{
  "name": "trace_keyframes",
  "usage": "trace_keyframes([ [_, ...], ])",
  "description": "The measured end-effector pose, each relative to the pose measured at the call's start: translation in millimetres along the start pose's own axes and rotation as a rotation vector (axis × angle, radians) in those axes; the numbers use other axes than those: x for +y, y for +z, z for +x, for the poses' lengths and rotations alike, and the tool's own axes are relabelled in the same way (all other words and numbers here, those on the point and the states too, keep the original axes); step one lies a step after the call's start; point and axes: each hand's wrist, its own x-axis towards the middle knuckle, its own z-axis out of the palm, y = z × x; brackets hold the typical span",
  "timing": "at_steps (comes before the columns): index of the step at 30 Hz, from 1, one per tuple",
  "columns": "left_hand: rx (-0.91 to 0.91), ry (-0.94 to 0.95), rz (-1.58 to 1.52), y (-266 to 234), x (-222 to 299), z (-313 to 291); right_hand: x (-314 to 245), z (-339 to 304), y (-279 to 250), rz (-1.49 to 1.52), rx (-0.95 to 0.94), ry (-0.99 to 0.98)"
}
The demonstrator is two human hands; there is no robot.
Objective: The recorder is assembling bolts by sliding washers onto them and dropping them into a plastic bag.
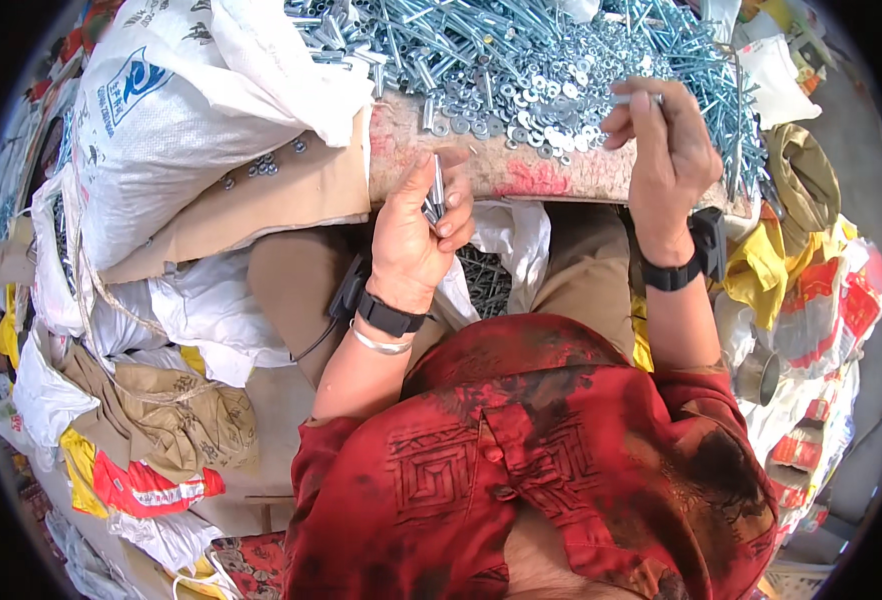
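Observation:
My left hand (406,228) is closed around several shiny metal bolts (437,190), just in front of the worktop's near edge. They point upward between thumb and fingers, and their lower ends are partly covered by the palm. Over the right part of the worktop, my right hand (673,160) pinches a small silver bolt-like piece (651,98) between thumb and fingers. Flat round washers (551,110) lie in a heap beside that hand. Behind and to the right spreads a pile of long bolts (696,40), and short metal sleeves (336,45) are heaped at the left.
A big white woven sack (161,150) stands on cardboard (221,215) at the left, with a few loose nuts (264,166) beside it. Between my knees sits an open white bag holding dark metal pieces (486,280). Crumpled bags (811,290) crowd the right side.

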Motion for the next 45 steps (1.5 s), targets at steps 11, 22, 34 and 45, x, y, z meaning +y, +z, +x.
trace_keyframes([
  [11, 0.038, 0.092, 0.037, -8.5, 3.6, -2.9, -6.5, -48.7, 10.2, -0.200, -0.552, 0.007],
  [22, 0.087, 0.133, 0.018, -3.5, 1.5, -2.7, -29.6, -53.0, -12.1, -0.056, -0.843, 0.063],
  [34, -0.082, -0.046, 0.519, 12.8, -1.3, -6.9, -18.4, -21.0, -42.5, -0.095, -0.802, 0.100],
  [45, -0.067, -0.075, 0.459, 30.6, -10.9, -3.5, 30.6, -35.0, -34.5, 0.362, -0.962, 0.234],
])
